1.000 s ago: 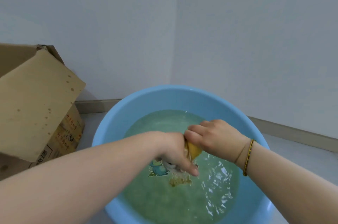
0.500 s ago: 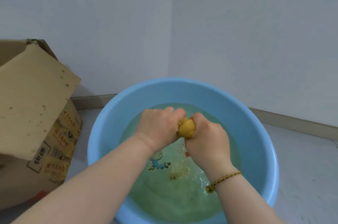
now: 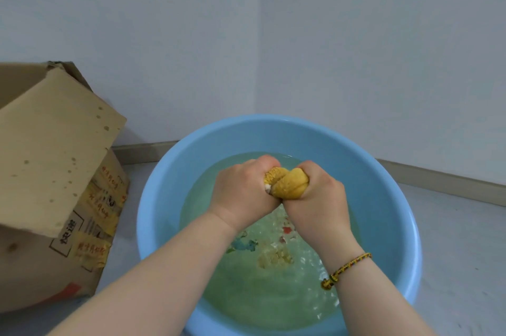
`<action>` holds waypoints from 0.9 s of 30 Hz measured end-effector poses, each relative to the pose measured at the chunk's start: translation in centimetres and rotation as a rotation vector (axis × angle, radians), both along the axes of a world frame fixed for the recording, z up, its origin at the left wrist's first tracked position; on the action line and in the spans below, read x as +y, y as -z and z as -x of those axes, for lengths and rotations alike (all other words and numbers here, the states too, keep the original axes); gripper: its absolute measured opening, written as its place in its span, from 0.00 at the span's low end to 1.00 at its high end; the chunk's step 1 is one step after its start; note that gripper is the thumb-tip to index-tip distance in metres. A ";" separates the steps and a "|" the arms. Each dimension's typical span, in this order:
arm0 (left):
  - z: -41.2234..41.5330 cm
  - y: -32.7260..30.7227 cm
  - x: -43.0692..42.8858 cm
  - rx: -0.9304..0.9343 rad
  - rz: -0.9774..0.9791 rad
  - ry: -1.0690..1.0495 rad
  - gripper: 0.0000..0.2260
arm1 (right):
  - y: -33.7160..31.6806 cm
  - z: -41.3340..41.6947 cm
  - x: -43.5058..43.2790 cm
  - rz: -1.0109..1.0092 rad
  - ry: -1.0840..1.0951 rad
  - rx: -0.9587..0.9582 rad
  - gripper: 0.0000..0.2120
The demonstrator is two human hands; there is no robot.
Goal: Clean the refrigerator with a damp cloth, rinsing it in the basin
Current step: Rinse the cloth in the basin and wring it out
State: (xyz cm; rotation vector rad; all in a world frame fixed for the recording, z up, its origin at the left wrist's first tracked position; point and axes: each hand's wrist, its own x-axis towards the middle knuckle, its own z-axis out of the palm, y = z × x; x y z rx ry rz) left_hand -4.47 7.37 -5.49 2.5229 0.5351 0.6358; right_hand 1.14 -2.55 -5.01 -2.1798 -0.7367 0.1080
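A round light-blue basin [image 3: 388, 187] stands on the floor in a room corner, holding greenish water. Above the water, a wadded yellow cloth [image 3: 287, 183] is squeezed between both fists. My left hand [image 3: 241, 193] grips its left end and my right hand [image 3: 320, 198] grips its right end, knuckles nearly touching. Most of the cloth is hidden inside the fists. A braided bracelet sits on my right wrist. The water is rippled below the hands, and a printed picture shows on the basin's bottom. No refrigerator is in view.
An open cardboard box [image 3: 54, 171] with a raised flap stands left of the basin, close to its rim. Grey walls meet in a corner behind the basin, with a baseboard [image 3: 438, 179] along the floor. Grey floor [image 3: 465, 253] lies to the right.
Both hands have risen out of the water with the cloth and turned knuckles-up, wringing it. More of the yellow cloth now bulges between the fists.
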 end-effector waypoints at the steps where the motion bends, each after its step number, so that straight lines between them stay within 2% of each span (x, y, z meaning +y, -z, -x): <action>1: 0.0 -0.1 0.1 0.079 0.046 0.010 0.08 | 0.0 0.1 0.0 0.034 -0.003 0.018 0.13; 2: 0.0 -0.2 0.3 0.169 0.083 0.037 0.03 | -0.1 0.2 -0.1 0.087 -0.021 0.026 0.12; 4: 0.0 -0.5 0.3 0.310 0.204 0.125 0.09 | -0.5 0.0 -0.9 0.271 -0.066 -0.018 0.05; 6: 0.1 -1.1 0.0 0.322 0.335 0.169 0.13 | -0.8 -0.8 -2.0 0.388 -0.095 -0.159 0.26; 7: 0.1 -1.6 -0.2 0.276 0.417 0.169 0.14 | -1.2 -1.3 -2.4 0.348 -0.073 -0.217 0.34; 8: 0.2 -1.8 -0.4 0.198 0.526 0.156 0.14 | -1.7 -1.6 -2.7 0.236 -0.023 -0.233 0.39; 10: 0.2 -2.3 -1.0 0.012 0.741 0.116 0.15 | -2.5 -2.0 -3.1 -0.125 0.134 -0.075 0.37; 12: -0.2 -2.3 -1.8 -0.129 0.826 0.040 0.17 | -3.2 -1.9 -3.1 -0.502 0.258 0.298 0.25; 13: -0.5 -2.2 -2.3 -0.186 0.835 0.012 0.18 | -3.4 -1.7 -3.1 -0.618 0.240 0.470 0.19; 15: -0.7 -2.2 -3.4 -0.243 0.812 0.001 0.16 | -3.4 -1.1 -2.6 -0.650 0.083 0.616 0.11; 17: -0.6 -2.1 -4.6 -0.246 0.733 0.061 0.12 | -3.1 -1.0 -2.3 -0.637 0.034 0.515 0.12; 19: -0.4 -2.0 -5.2 -0.249 0.736 0.092 0.08 | -2.9 -1.6 -2.6 -0.659 0.105 0.411 0.12; 20: -0.3 -1.9 -5.2 -0.230 0.792 0.110 0.09 | -2.8 -1.9 -3.0 -0.678 0.131 0.407 0.10; 21: -0.4 -2.0 -5.0 -0.215 0.879 0.144 0.16 | -2.7 -2.4 -3.4 -0.706 0.138 0.429 0.08; 23: -0.4 -2.0 -4.5 -0.202 1.147 0.222 0.24 | -2.7 -3.2 -4.2 -0.799 0.089 0.567 0.06; 25: -0.3 -2.5 -4.3 -0.191 1.388 0.341 0.21 | -2.8 -3.7 -4.9 -0.958 -0.091 0.794 0.08; 27: -0.2 -3.1 -4.5 -0.147 1.558 0.420 0.18 | -3.0 -4.0 -5.4 -1.045 -0.284 1.005 0.15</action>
